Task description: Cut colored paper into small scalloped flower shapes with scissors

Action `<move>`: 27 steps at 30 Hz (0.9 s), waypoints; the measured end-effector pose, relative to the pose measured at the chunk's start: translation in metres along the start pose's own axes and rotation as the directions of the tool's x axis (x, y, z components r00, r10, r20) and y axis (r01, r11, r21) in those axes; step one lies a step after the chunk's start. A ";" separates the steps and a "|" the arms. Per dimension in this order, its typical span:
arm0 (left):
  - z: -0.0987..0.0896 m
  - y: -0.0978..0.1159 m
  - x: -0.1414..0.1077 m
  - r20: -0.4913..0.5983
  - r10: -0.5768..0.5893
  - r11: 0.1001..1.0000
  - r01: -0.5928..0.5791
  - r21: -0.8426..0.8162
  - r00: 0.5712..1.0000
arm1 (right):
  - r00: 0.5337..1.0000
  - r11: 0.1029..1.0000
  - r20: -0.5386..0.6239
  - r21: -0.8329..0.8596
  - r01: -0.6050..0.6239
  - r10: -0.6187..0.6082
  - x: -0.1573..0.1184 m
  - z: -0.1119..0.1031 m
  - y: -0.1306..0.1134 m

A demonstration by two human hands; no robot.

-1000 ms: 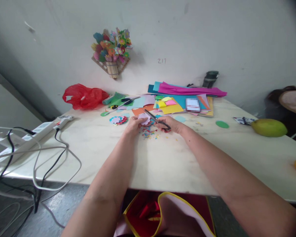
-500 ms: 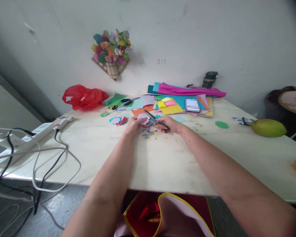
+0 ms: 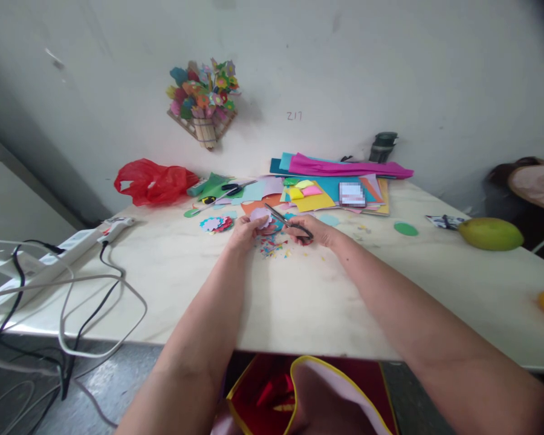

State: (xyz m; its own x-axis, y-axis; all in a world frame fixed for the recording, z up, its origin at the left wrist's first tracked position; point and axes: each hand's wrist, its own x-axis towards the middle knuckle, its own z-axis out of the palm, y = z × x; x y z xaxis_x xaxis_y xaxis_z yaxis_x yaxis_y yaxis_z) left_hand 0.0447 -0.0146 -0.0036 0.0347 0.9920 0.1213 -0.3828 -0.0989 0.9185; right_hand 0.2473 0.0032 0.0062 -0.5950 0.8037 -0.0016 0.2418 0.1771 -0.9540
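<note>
Lilac cutout (image 3: 259,215), scissors (image 3: 278,215): one each, in two hands (image 3: 246,231).

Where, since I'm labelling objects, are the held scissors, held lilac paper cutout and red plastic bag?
Held scissors (image 3: 278,216): head view, on the blades.
Lilac paper cutout (image 3: 261,214): head view, its upper middle.
Red plastic bag (image 3: 154,182): head view, its crumpled middle.

Bare hands (image 3: 245,233), bare forearms (image 3: 204,314), dark spot (image 3: 347,260) (right forearm)

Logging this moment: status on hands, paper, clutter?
Left hand pinching lilac paper. Right hand gripping scissors alongside the paper. Scraps scattered close to both hands.
</note>
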 end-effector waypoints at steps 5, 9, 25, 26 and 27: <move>-0.002 -0.001 0.002 0.019 -0.026 0.999 0.025 0.021 0.999 | 1.000 0.999 -0.007 0.040 0.013 -0.013 0.000 0.000 -0.001; -0.004 -0.002 0.002 0.062 -0.020 0.999 0.017 0.047 0.998 | 1.000 1.000 -0.005 0.013 0.020 -0.020 0.001 0.000 -0.001; -0.005 -0.004 0.003 0.079 -0.028 1.000 0.028 0.008 0.996 | 0.999 0.999 -0.018 0.025 0.030 -0.030 -0.001 0.005 -0.007; -0.005 -0.004 0.003 0.078 -0.032 0.999 0.031 0.012 0.996 | 0.999 0.999 -0.018 0.024 0.029 -0.029 0.000 0.005 -0.006; -0.005 -0.004 0.003 0.077 -0.034 0.999 0.033 0.015 0.996 | 0.999 0.999 -0.017 0.020 0.029 -0.029 0.000 0.005 -0.006</move>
State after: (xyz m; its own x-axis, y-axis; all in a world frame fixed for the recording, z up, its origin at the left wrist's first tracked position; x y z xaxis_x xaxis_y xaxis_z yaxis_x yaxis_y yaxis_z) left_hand 0.0418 -0.0103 -0.0088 0.1186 0.9858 0.1185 -0.3676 -0.0673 0.9276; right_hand 0.2416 -0.0010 0.0107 -0.5885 0.8079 0.0313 0.2085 0.1890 -0.9596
